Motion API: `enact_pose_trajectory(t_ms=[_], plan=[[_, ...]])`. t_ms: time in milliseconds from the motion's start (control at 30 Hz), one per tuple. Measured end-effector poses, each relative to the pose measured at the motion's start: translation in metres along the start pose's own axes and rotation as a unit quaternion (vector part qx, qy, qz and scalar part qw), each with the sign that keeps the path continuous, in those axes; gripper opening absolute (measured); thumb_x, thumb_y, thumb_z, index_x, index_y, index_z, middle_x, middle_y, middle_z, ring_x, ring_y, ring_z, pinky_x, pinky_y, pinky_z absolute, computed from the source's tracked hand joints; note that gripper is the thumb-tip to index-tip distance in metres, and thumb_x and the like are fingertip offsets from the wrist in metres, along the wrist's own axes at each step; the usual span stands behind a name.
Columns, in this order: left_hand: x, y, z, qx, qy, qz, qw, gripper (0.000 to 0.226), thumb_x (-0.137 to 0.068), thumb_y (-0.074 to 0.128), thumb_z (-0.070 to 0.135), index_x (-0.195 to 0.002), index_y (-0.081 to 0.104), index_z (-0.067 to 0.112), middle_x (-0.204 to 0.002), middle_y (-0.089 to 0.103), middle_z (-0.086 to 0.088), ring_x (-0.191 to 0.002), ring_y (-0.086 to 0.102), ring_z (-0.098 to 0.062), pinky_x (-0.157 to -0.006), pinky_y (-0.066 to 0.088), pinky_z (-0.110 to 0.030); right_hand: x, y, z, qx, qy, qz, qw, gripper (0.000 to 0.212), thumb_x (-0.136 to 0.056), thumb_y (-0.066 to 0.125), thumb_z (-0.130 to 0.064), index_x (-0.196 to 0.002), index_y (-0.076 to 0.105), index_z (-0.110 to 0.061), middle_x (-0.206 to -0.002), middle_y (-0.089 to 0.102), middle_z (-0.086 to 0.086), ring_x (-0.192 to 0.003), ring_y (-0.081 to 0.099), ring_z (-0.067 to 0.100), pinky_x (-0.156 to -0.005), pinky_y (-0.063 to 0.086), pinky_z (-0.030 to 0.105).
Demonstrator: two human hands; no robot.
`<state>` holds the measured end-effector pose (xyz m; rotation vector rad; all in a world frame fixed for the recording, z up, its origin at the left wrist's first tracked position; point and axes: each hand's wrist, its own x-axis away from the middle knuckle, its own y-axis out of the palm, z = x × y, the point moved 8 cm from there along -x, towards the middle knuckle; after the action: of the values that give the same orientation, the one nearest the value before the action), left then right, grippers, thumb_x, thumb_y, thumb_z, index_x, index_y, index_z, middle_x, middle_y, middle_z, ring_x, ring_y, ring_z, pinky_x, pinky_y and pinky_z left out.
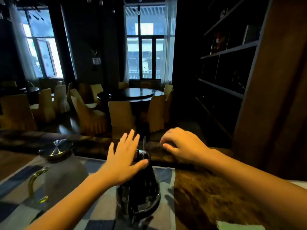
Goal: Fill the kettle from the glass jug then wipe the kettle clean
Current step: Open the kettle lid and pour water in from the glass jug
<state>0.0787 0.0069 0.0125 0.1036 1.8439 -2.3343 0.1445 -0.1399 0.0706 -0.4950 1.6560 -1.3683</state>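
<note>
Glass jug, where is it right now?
In the head view, the glass jug stands lower left on the checked cloth, just left of the black kettle that the left hand rests on.

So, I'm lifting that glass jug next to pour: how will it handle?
The glass jug looks wide-bodied, so likely heavy if full; its water level isn't visible. Its thin looped handle may be slippery. The metal lid seems merely resting, so could shift when tilted.

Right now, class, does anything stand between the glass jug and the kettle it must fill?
Yes: the left hand lies open on top of the kettle, on the side facing the glass jug, whose metal lid is on.
</note>
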Motion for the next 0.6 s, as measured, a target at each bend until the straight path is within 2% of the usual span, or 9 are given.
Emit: enact_pose_trajectory(t_ms=[33, 100, 167, 267, 300, 367, 400, 533, 600], plan=[[0.004, 0.012, -0.002, 0.007, -0.004, -0.035, 0.999, 0.107, -0.068, 0.024, 0.084, -0.149, -0.015, 0.027, -0.157, -0.026, 0.006, -0.146, -0.020, -0.017, -0.118, -0.007, -0.053, -0.003, 0.009, -0.002, -0.014, 0.006, -0.021, 1.000, 0.021, -0.093, 0.049, -0.036, -0.108, 0.064, -0.030, -0.112, 0.063, -0.007, -0.108, 0.055, 0.014, -0.076, 0.047, 0.031], [0.009, 0.033, -0.010, 0.027, -0.013, -0.077, 0.997, 0.101, -0.084, 0.047, 0.064, -0.149, -0.018, 0.022, -0.158, -0.022, 0.002, -0.147, -0.015, -0.019, -0.120, -0.002, -0.052, -0.007, 0.022, -0.006, -0.048, 0.021, -0.031, 0.998, 0.017, -0.092, 0.052, -0.034, -0.102, 0.065, -0.032, -0.103, 0.066, -0.011, -0.097, 0.059, 0.011, -0.067, 0.048, 0.030], [0.013, 0.040, -0.014, 0.085, -0.017, -0.052, 0.995, 0.105, -0.082, 0.057, 0.056, -0.149, -0.014, 0.017, -0.161, -0.010, -0.002, -0.149, -0.006, -0.021, -0.121, 0.006, -0.049, -0.012, 0.037, -0.011, -0.097, 0.049, -0.038, 0.993, 0.016, -0.091, 0.053, -0.038, -0.099, 0.066, -0.032, -0.099, 0.069, -0.011, -0.092, 0.061, 0.010, -0.069, 0.053, 0.033], [0.012, 0.037, -0.013, 0.176, -0.020, 0.024, 0.984, 0.105, -0.070, 0.058, 0.063, -0.148, 0.007, 0.014, -0.153, 0.021, -0.005, -0.143, 0.019, -0.022, -0.117, 0.024, -0.047, -0.026, 0.053, -0.022, -0.156, 0.074, -0.049, 0.984, 0.022, -0.090, 0.053, -0.046, -0.100, 0.065, -0.031, -0.098, 0.069, -0.010, -0.088, 0.062, 0.008, -0.074, 0.055, 0.034], [0.012, 0.040, -0.014, 0.208, -0.034, 0.040, 0.977, 0.102, -0.073, 0.059, 0.059, -0.148, 0.008, 0.014, -0.153, 0.019, -0.006, -0.143, 0.018, -0.023, -0.117, 0.024, -0.046, -0.031, 0.058, -0.026, -0.170, 0.084, -0.052, 0.980, 0.026, -0.089, 0.053, -0.048, -0.100, 0.065, -0.028, -0.097, 0.069, -0.009, -0.087, 0.062, 0.009, -0.074, 0.054, 0.034], [0.013, 0.052, -0.016, 0.263, -0.073, 0.049, 0.961, 0.094, -0.086, 0.061, 0.041, -0.150, -0.001, 0.011, -0.160, 0.000, -0.007, -0.148, 0.002, -0.025, -0.121, 0.012, -0.042, -0.040, 0.067, -0.033, -0.190, 0.113, -0.058, 0.974, 0.034, -0.087, 0.053, -0.052, -0.096, 0.065, -0.022, -0.091, 0.069, -0.005, -0.083, 0.063, 0.012, -0.074, 0.054, 0.035], [0.013, 0.055, -0.017, 0.279, -0.089, 0.056, 0.955, 0.090, -0.089, 0.060, 0.032, -0.150, -0.002, 0.010, -0.160, -0.003, -0.009, -0.148, 0.001, -0.027, -0.121, 0.012, -0.042, -0.045, 0.073, -0.033, -0.197, 0.134, -0.065, 0.969, 0.037, -0.086, 0.054, -0.053, -0.091, 0.065, -0.019, -0.086, 0.070, -0.002, -0.079, 0.064, 0.014, -0.072, 0.054, 0.035], [0.017, 0.065, -0.024, 0.357, -0.152, 0.057, 0.920, 0.089, -0.092, 0.054, 0.019, -0.149, -0.014, 0.017, -0.160, -0.001, -0.004, -0.147, 0.012, -0.025, -0.117, 0.024, -0.042, -0.059, 0.090, -0.030, -0.206, 0.218, -0.067, 0.952, 0.050, -0.080, 0.058, -0.057, -0.069, 0.065, -0.009, -0.066, 0.067, 0.004, -0.068, 0.068, 0.021, -0.067, 0.056, 0.038], [0.018, 0.068, -0.027, 0.368, -0.170, 0.059, 0.912, 0.092, -0.092, 0.054, 0.021, -0.148, -0.019, 0.019, -0.161, 0.002, -0.003, -0.146, 0.017, -0.025, -0.116, 0.027, -0.046, -0.059, 0.091, -0.032, -0.174, 0.243, -0.038, 0.954, 0.048, -0.077, 0.060, -0.058, -0.073, 0.062, -0.010, -0.071, 0.065, 0.004, -0.071, 0.065, 0.024, -0.064, 0.054, 0.038]])
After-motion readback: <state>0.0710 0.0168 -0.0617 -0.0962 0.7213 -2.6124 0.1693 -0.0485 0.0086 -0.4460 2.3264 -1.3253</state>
